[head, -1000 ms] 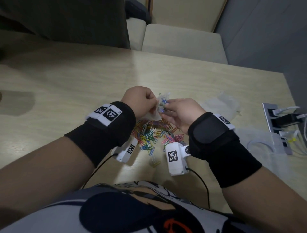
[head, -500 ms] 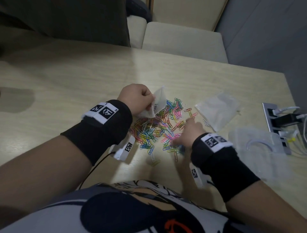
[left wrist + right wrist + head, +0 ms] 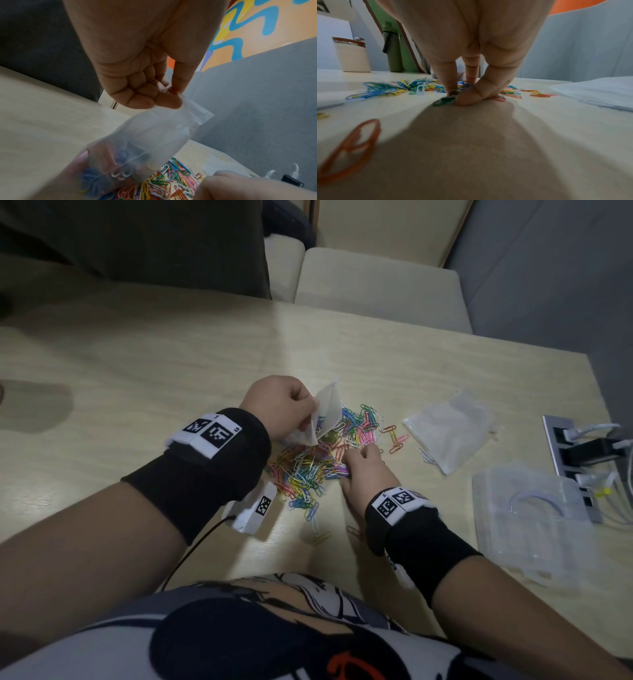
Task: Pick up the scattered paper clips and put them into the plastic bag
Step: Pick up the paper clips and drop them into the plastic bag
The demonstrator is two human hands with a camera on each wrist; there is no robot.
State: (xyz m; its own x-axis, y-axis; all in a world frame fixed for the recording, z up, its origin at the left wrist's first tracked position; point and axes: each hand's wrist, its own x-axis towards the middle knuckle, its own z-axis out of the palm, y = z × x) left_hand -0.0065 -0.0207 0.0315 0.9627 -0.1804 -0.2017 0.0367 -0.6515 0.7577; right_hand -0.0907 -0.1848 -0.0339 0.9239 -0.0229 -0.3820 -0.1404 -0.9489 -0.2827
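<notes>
Several coloured paper clips (image 3: 315, 460) lie in a heap on the pale wooden table (image 3: 137, 364). My left hand (image 3: 284, 405) pinches the top corner of a small clear plastic bag (image 3: 327, 412) above the heap. The bag (image 3: 154, 135) hangs down from my left hand (image 3: 168, 94) and holds a few clips at its bottom. My right hand (image 3: 359, 467) is down on the heap's right side. In the right wrist view the thumb and fingers of that hand (image 3: 455, 97) pinch a few paper clips (image 3: 444, 100) against the table.
Another clear bag (image 3: 448, 429) lies right of the heap. A clear plastic box (image 3: 534, 522) and a socket strip with plugs (image 3: 582, 453) sit at the right edge. Loose clips (image 3: 320, 537) lie near my body. Cushioned seats (image 3: 376, 289) stand beyond the table.
My right hand left the bag's mouth, dropped to the right side of the heap and closed on some clips. The left hand kept the bag raised.
</notes>
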